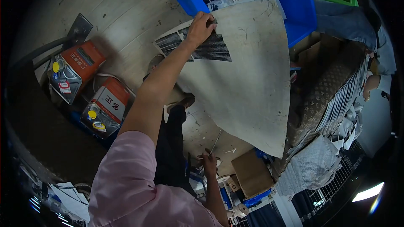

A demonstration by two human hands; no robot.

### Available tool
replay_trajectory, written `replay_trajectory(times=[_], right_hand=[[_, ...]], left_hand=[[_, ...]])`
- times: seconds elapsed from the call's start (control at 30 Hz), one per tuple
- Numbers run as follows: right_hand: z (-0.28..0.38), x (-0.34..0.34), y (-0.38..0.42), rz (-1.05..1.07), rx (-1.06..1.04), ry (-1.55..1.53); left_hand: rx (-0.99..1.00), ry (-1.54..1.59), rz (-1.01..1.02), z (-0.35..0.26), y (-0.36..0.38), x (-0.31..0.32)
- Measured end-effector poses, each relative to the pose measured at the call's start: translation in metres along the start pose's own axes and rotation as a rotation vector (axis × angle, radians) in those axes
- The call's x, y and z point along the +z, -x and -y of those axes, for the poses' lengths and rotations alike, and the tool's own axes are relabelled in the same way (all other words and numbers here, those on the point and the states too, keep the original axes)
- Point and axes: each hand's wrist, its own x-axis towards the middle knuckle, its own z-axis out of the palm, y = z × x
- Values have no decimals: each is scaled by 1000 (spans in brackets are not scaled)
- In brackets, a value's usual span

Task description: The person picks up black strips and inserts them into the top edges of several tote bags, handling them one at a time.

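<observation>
My left hand (201, 29) reaches over the upper edge of a large pale board (252, 67), fingers pinched together. At the fingertips shows a small dark piece, apparently a black strip. Flat black strips (212, 49) lie side by side on the board just below this hand, and more black strips (169, 43) lie to its left. Lower down, near my body, my right hand (209, 164) is closed around a thin stick-like tool (216, 141) that points up; its far end is too small to identify.
A blue bin (301, 12) holding white strands stands behind the board. Two metal cans (86, 61) (111, 101) sit at left. A cardboard box (252, 173) is near my right hand. At right are a patterned surface (332, 88) with stacked strips, and another person's hand (371, 85).
</observation>
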Motion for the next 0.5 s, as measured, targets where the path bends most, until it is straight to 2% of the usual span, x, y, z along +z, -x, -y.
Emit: replay_trajectory(times=[0.23, 0.33, 0.5], right_hand=[[-8, -6, -4, 19, 0, -23], [-7, -10, 1, 20, 7, -40], [-23, -19, -5, 13, 2, -36]], left_hand=[[33, -36, -29, -3, 5, 4], [-26, -36, -115, -6, 10, 12], [-70, 145, -229, 1, 8, 17]])
